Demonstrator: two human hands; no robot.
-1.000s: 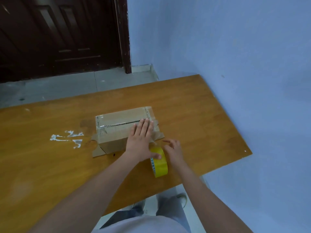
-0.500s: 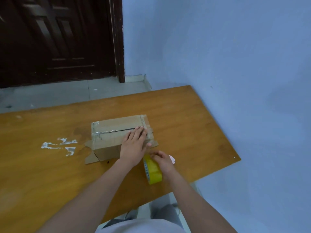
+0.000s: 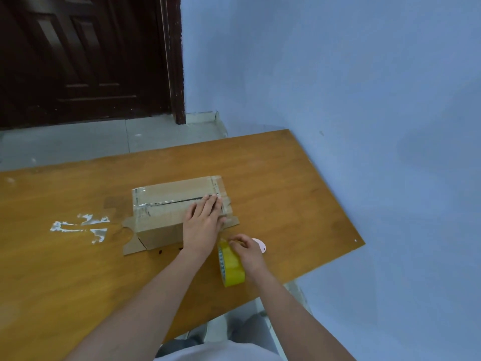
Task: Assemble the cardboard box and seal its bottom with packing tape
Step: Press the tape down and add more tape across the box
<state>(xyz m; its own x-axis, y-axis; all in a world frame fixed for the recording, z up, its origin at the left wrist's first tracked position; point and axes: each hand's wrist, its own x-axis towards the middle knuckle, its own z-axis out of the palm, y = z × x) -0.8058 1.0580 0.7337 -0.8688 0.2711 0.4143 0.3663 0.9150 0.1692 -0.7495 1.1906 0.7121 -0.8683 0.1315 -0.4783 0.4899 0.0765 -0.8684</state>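
A brown cardboard box (image 3: 166, 201) stands on the wooden table (image 3: 286, 183), its upturned face covered with clear tape along the centre seam. Flaps stick out flat at its lower edges. My left hand (image 3: 204, 220) lies flat, fingers straight, pressing on the right end of that face. Just right of the box's near corner, my right hand (image 3: 247, 250) grips the top of a yellow roll of packing tape (image 3: 231, 264), which stands on edge on the table. A short clear strip seems to run from the roll up to the box under my left hand.
A small white round object (image 3: 260, 244) lies on the table behind my right hand. Torn white tape residue (image 3: 80, 226) sticks to the table left of the box. The blue wall (image 3: 364, 100) runs along the table's right edge; a dark door (image 3: 83, 56) stands beyond.
My right hand has drawn the tape roll slightly toward me and to the right, away from the box. The left hand stays pressed on the box top. The camera has tilted a little.
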